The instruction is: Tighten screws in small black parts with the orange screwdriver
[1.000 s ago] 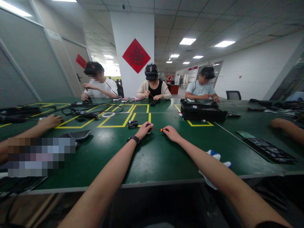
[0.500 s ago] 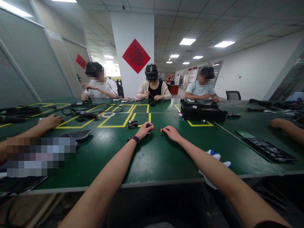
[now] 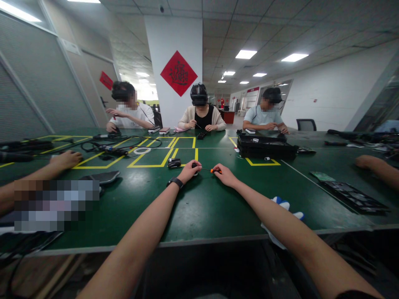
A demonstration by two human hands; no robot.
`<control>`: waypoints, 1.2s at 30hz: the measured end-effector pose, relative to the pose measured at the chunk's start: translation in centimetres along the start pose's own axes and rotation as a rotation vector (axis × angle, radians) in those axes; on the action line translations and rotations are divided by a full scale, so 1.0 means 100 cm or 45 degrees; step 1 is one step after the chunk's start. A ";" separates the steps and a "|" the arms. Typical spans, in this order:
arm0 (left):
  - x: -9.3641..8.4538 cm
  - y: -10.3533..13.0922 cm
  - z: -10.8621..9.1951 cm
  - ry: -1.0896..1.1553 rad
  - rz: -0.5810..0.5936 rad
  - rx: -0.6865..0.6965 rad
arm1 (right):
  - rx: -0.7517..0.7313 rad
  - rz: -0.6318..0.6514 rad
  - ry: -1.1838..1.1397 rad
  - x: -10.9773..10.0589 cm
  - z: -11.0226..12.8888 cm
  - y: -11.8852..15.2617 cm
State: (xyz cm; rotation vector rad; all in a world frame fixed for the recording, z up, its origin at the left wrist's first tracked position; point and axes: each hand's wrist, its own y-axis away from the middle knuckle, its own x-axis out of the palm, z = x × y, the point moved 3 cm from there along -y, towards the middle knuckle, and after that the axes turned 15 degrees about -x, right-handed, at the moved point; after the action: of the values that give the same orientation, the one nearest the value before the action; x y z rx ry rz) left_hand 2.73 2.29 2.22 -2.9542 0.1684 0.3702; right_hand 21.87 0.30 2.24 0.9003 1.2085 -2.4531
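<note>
Near the middle of the green table, my right hand [image 3: 225, 175] is closed round the orange and black handle of a screwdriver [image 3: 215, 170]. Its thin shaft points left towards my left hand [image 3: 188, 171], which wears a black wristband. The fingers of that hand pinch a small black part [image 3: 194, 165]; its exact kind is too small to make out. The shaft's tip reaches this part, though I cannot tell how it engages. Just left of my left hand lie small black cylindrical pieces [image 3: 174, 162] on the table.
A black equipment case [image 3: 266, 147] stands ahead to the right. Circuit boards [image 3: 352, 195] lie at the right, and a white and blue glove [image 3: 280, 203] is by my right forearm. Cables [image 3: 115, 147] spread at the left. Several co-workers sit around the table.
My right hand's fingers have shifted on the screwdriver, so more of the orange handle shows. My left hand stays in place with the small black part.
</note>
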 end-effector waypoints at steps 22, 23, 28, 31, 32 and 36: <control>0.000 -0.001 0.001 -0.005 0.028 0.022 | -0.024 0.045 0.208 0.001 -0.007 -0.001; 0.000 -0.001 0.001 -0.009 0.025 0.026 | -0.020 0.038 0.190 0.001 -0.007 -0.001; 0.000 0.000 0.000 -0.039 0.011 0.048 | -0.002 0.022 0.175 0.003 -0.011 -0.001; 0.000 0.001 -0.001 -0.046 0.000 0.062 | -0.002 0.030 0.198 0.004 -0.011 -0.002; 0.000 0.001 -0.002 -0.046 0.000 0.065 | -0.003 0.032 0.199 0.004 -0.011 -0.002; 0.000 0.001 -0.002 -0.041 0.001 0.050 | -0.005 0.038 0.194 0.002 -0.007 -0.002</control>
State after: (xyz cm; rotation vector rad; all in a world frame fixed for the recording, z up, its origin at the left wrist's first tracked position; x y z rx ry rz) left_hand 2.81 2.11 2.42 -2.9081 0.1713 0.4098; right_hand 21.90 1.00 1.90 1.1138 1.2383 -2.3953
